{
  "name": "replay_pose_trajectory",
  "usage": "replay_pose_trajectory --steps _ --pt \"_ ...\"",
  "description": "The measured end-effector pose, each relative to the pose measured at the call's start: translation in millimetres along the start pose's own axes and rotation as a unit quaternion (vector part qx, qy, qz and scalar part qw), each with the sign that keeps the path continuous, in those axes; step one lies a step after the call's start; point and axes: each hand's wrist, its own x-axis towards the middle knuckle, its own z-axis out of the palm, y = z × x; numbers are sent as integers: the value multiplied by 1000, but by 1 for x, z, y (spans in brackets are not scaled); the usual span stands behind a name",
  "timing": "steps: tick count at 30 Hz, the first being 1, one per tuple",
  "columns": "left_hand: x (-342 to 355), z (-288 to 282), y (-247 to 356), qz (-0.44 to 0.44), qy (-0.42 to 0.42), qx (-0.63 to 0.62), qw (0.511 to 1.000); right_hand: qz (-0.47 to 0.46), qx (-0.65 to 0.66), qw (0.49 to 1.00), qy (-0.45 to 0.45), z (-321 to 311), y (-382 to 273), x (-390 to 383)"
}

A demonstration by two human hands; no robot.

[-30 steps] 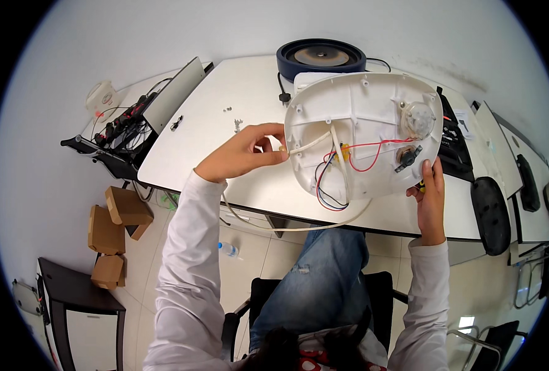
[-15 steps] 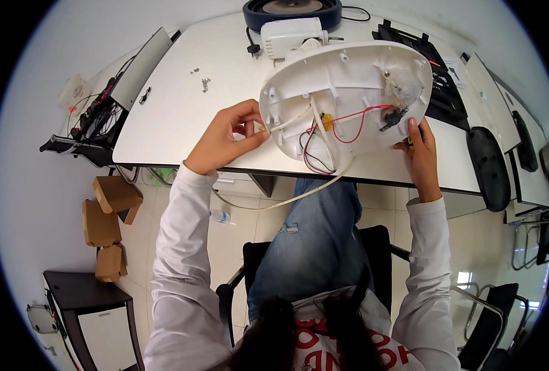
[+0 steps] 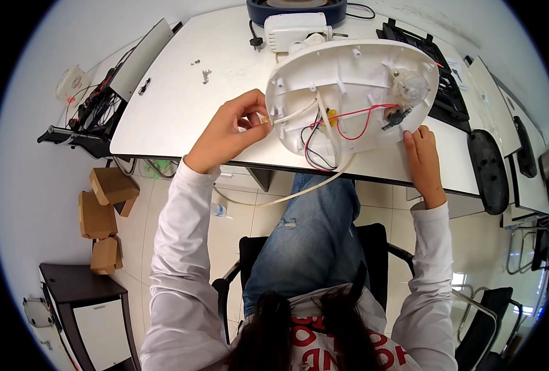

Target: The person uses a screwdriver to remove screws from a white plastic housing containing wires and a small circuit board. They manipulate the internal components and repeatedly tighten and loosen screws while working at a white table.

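Observation:
A white oval plastic housing [image 3: 361, 74] is tilted up at the table's near edge, its ribbed inside toward me. Inside it are red wires [image 3: 365, 133], dark wires, a yellow component [image 3: 332, 117], a clear rounded part [image 3: 413, 88] and a small black part [image 3: 395, 119]. My left hand [image 3: 234, 127] is closed in a pinch at the left rim, on a white cable [image 3: 296, 115] that comes out of the housing. The closed fingers of my right hand [image 3: 424, 162] are at the lower right rim; their far side is hidden.
Behind the housing stand a white motor unit [image 3: 296, 32] and a dark blue round base [image 3: 311, 13]. Several screws [image 3: 207, 76] lie on the white table [image 3: 175, 117]. To the right are a black tool case [image 3: 450, 102] and a black oval cover [image 3: 489, 170]. Cable hangs over my lap.
The housing has shifted slightly right in the picture. My right hand's fingers have curled and slid lower on the rim; a yellow bit seen beside them is no longer visible.

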Motion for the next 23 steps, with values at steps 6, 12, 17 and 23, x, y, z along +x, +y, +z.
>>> replay_pose_trajectory --steps 6,12,17,23 --pt "-5 9 3 -35 21 -34 999 5 -20 1000 18 0 -1 -1" --pt "-10 10 1 19 27 47 998 -10 29 997 69 -4 3 -3" --pt "-9 20 5 14 80 76 994 -4 15 979 202 -7 -24 -15" --pt "-4 28 -7 26 142 78 986 -44 141 988 38 17 -72 -47"
